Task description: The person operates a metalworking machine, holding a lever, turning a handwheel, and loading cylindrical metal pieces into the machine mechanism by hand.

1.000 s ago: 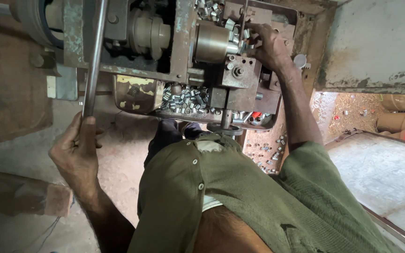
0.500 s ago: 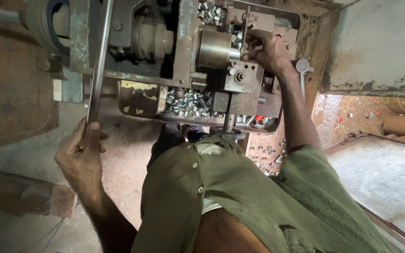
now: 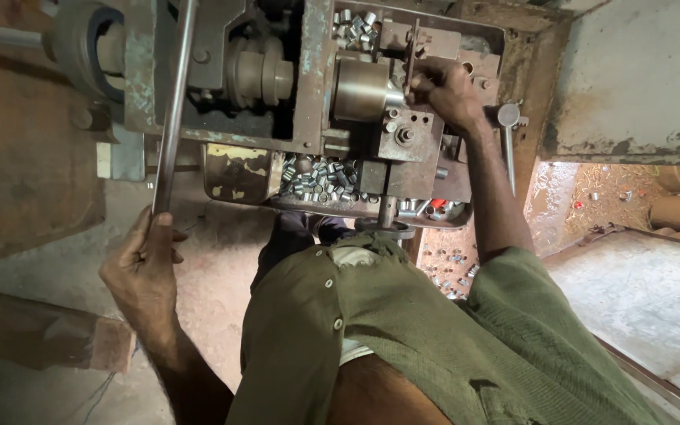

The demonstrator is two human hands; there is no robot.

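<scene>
two bare hands work at a worn metal machine [image 3: 308, 94], seen from above over the person's olive-green shirt [image 3: 403, 330]. the left hand [image 3: 145, 271] is wrapped round the lower end of a long steel rod [image 3: 173, 110], fingers curled together on it and thumb laid up along the shaft; the rod runs steeply upward from that grip, past the left part of the machine, and leaves the top of the view. the right hand [image 3: 446, 93] reaches up to the right side of the machine, just right of a squat steel cylinder [image 3: 360, 89] and above a square block with a bolt head [image 3: 404, 135]; its fingers are bent together against a small part there, but whether they pinch anything cannot be told. a heap of small shiny metal sleeves [image 3: 320, 177] lies in the tray below the cylinder, and more of them [image 3: 352, 17] sit at the top edge. a slim handle with a round head [image 3: 508, 142] hangs just right of the right forearm. a brown brick-like block [image 3: 49, 334] rests on the dusty floor [image 3: 214, 283] near the left wrist.
</scene>
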